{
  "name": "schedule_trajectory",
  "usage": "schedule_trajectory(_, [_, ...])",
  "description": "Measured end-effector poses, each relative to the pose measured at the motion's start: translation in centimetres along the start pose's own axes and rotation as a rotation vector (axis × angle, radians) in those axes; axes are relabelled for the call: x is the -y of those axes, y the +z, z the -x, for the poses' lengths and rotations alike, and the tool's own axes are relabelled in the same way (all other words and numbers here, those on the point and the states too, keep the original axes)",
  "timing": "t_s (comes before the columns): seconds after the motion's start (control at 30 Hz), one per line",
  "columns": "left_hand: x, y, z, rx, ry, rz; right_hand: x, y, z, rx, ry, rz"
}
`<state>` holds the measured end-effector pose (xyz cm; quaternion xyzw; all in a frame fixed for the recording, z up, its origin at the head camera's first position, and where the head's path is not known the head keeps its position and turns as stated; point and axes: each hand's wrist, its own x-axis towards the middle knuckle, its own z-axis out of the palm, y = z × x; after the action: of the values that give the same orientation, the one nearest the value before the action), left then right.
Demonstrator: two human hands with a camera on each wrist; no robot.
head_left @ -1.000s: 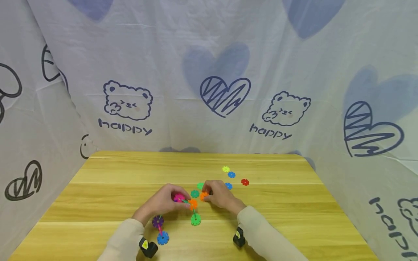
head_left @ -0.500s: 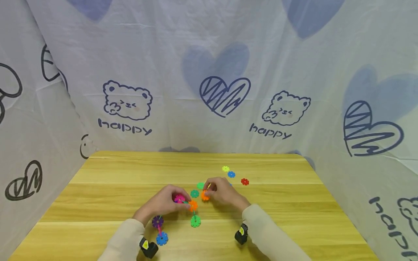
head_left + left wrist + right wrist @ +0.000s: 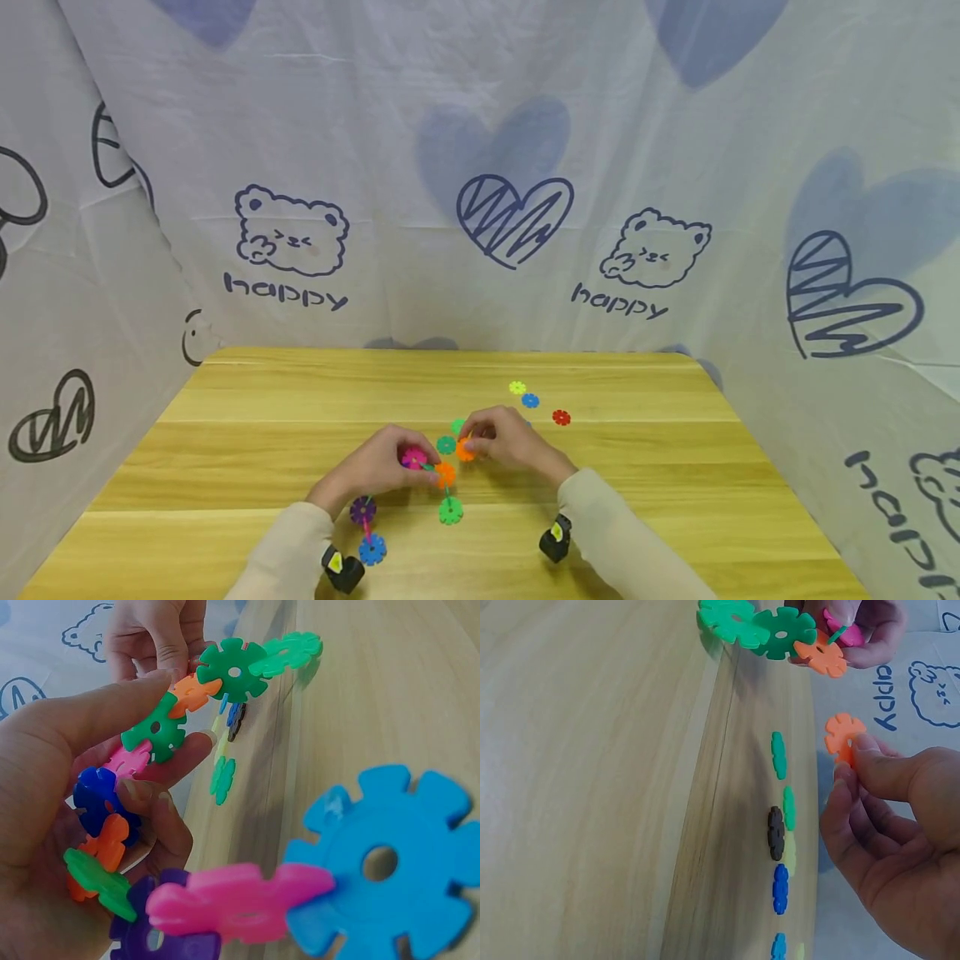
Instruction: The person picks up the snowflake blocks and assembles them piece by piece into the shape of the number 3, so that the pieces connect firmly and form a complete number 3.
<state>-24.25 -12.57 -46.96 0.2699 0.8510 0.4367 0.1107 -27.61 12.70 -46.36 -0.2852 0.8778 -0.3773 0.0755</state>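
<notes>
Pale cloth (image 3: 397, 279) printed with bear faces (image 3: 295, 232), hearts (image 3: 515, 221) and the word "happy" (image 3: 286, 293) hangs behind a yellowish wood-grain table (image 3: 645, 467). At the left, nearer the camera than the left fingers (image 3: 184, 757), come a purple disc (image 3: 363, 509), notched, flower-shaped and plastic, and a light-blue disc (image 3: 372, 549) of the same kind; they form the near end of a multicoloured chain (image 3: 414, 457) of notched discs slotted together. The left hand (image 3: 386, 458) is nearly closed, thumb and index finger pinching the chain at a dark green disc (image 3: 155, 729). Just past those fingertips an orange chain disc (image 3: 445, 474) juts out, followed by another dark green disc (image 3: 234, 671) and a bright green end disc (image 3: 451, 510).

Beyond the gap between the 2 hands, a loose teal disc (image 3: 446, 445) and a light green disc (image 3: 458, 426) lie on the table. Next, the right hand (image 3: 506, 437) has thumb and index tips closed on 1 separate orange disc (image 3: 466, 448), near the chain but apart from it; its other fingers curl loosely. Farther out past the right fingers lie a yellow disc (image 3: 517, 388), a blue disc (image 3: 530, 401) and, rightmost, a red disc (image 3: 561, 417).
</notes>
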Motion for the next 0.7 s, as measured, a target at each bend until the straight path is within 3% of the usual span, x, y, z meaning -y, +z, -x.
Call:
schedule_trajectory(0.37, [0.00,0.11,-0.12,0.004,0.002,0.008,0.47,-0.03,0.19,0.043,-0.011,-0.140])
schedule_trajectory(0.7, [-0.07,0.12,-0.11,0.021,0.002,0.006,0.95,-0.16,0.31,0.096,-0.067,-0.160])
